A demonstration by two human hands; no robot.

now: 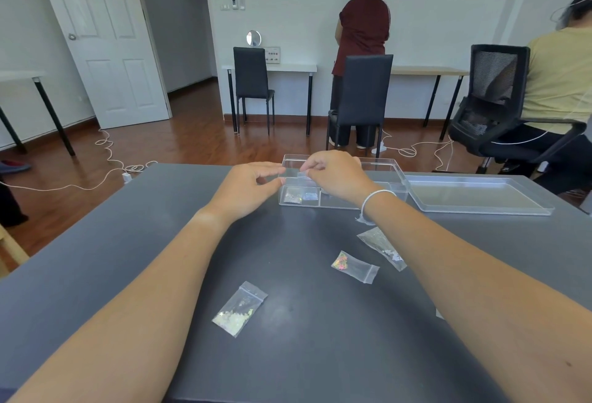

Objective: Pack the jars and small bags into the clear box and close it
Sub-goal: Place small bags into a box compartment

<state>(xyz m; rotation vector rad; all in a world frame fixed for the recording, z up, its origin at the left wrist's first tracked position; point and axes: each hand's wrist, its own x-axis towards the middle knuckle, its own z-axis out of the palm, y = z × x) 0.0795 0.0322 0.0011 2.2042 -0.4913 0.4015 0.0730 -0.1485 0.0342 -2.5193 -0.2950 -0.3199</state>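
Note:
The clear box (395, 167) stands open at the far side of the dark table, with two small bags (300, 195) lying in its left compartments. My right hand (336, 173) hovers over the box and pinches a small clear bag (302, 176) between thumb and fingers. At the box's left edge my left hand (251, 186) has its fingers spread, the fingertips touching the rim. The box lid (477, 194) lies flat to the right of the box. Three small bags rest on the table: a gold one (239, 308), a pink one (354, 265), a silver one (382, 247). No jars show.
The dark table (304, 354) fills the near view. Beyond it are black chairs (360, 95), white desks along the wall, cables on the wooden floor, a person standing at the wall and a person seated in an office chair (495, 105) at right.

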